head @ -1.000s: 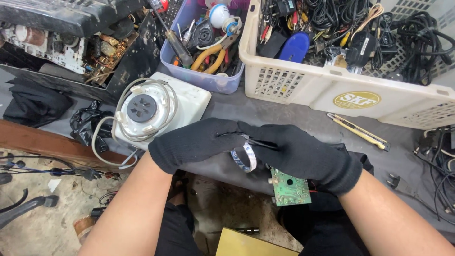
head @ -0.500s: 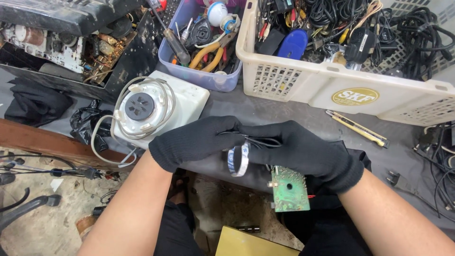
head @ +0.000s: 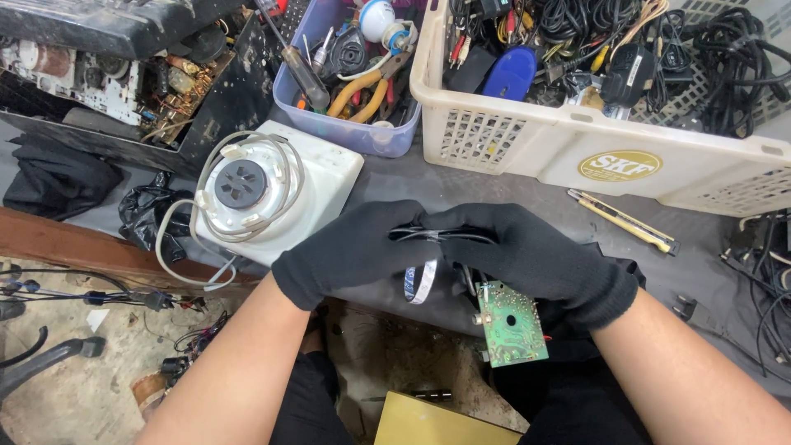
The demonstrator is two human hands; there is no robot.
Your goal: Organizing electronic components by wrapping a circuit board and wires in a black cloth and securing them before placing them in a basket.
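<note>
Both my hands wear black gloves and meet at the table's front edge. My left hand (head: 350,251) and my right hand (head: 535,255) are closed together around a small dark part with thin black wires (head: 441,235) pinched between the fingertips. A pale flat ribbon cable (head: 418,283) curls down under the left fingers. A small green circuit board (head: 511,324) hangs below my right hand by its wires. What the fingers enclose is mostly hidden.
A white blender base (head: 276,194) with its cord coiled on top sits left of my hands. Behind it are a blue tool tub (head: 346,132) with pliers and a cream basket (head: 577,152) full of cables. A yellow utility knife (head: 622,220) lies right.
My hands stayed locked together around the wires. The view shifted slightly, and the ribbon cable and green board swung a little beneath them.
</note>
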